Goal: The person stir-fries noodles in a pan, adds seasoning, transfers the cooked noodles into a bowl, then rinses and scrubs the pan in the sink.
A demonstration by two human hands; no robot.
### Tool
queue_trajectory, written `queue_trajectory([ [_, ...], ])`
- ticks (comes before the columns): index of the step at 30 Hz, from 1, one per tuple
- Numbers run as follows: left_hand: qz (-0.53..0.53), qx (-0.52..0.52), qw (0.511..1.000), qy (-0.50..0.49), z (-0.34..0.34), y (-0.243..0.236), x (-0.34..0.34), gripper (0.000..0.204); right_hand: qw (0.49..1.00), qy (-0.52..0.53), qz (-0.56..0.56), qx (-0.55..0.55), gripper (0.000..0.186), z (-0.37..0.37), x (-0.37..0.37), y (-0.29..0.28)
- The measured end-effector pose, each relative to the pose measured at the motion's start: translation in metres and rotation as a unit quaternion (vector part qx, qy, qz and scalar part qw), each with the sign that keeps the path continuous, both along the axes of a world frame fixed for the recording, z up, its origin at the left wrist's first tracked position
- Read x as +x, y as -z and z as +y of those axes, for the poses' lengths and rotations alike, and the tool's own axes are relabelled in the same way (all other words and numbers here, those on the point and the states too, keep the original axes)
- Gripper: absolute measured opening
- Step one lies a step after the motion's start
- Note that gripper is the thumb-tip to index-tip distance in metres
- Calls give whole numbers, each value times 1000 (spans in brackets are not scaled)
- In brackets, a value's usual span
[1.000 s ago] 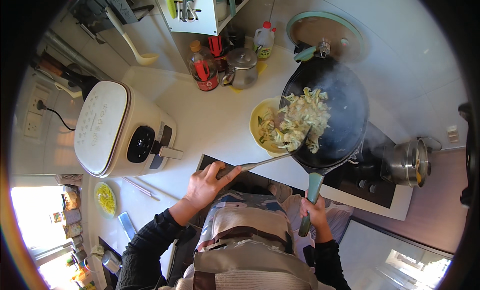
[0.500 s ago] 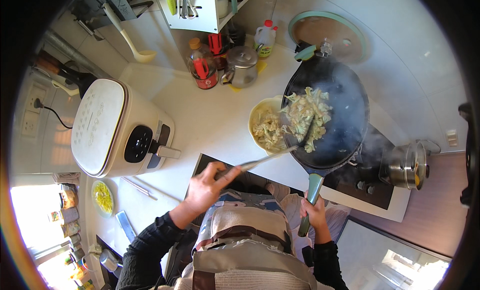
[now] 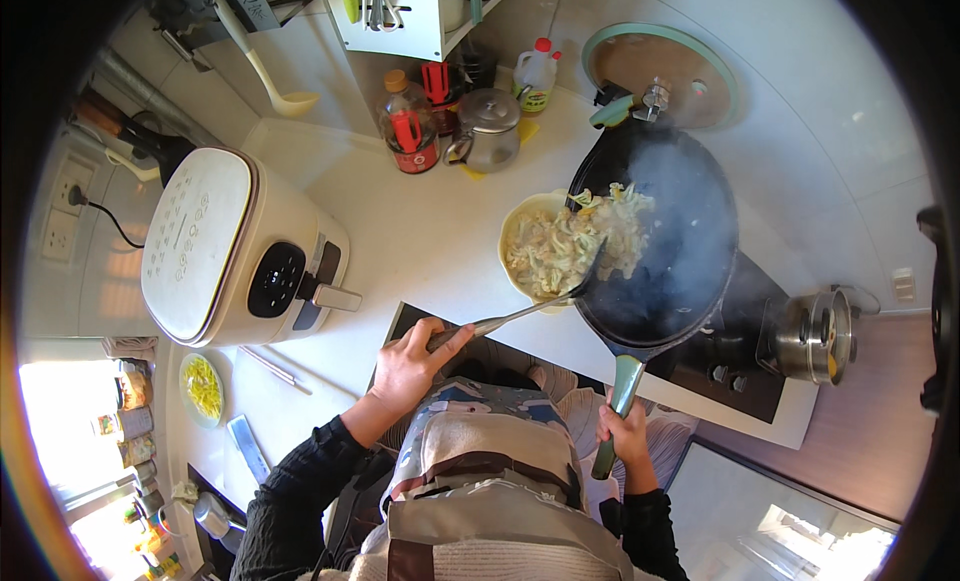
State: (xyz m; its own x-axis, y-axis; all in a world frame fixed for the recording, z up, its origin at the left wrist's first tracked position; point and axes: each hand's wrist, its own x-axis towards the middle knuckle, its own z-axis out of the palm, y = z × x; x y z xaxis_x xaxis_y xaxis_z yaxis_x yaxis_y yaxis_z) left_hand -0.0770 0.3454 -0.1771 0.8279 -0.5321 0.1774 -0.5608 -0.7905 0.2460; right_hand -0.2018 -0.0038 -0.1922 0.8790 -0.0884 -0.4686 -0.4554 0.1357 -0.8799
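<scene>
Black wok tilted at centre right by our right hand; left hand grips spatula, scraping cabbage into bowl; next, steady sweeps

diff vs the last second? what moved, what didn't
More of the stir-fried cabbage has gone from the wok into the pale bowl: the wok's dark bottom is barer, the bowl fuller. The spatula in the left hand swept across the wok toward the bowl. Unchanged: the right hand grips the wok handle with the wok tilted over the bowl; the air fryer and the bottles sit as before.
</scene>
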Motion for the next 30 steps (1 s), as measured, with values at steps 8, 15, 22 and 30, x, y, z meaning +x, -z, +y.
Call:
queue_trajectory([
  [8, 46, 1, 997, -59, 23, 3, -13, 69, 999, -4, -8, -43, 16, -6, -7, 4],
  [15, 260, -137, 949, -116, 17, 17, -13, 61, 1000, 22, -6, -20, 16, -10, -10, 4],
  [22, 270, -228, 932, -81, 15, -22, -4, 60, 999, 33, 19, -7, 17, -15, -20, -6],
  [30, 278, -380, 882, 30, -52, -20, 74, 53, 999, 23, 15, 17, 21, -8, -16, -7],
])
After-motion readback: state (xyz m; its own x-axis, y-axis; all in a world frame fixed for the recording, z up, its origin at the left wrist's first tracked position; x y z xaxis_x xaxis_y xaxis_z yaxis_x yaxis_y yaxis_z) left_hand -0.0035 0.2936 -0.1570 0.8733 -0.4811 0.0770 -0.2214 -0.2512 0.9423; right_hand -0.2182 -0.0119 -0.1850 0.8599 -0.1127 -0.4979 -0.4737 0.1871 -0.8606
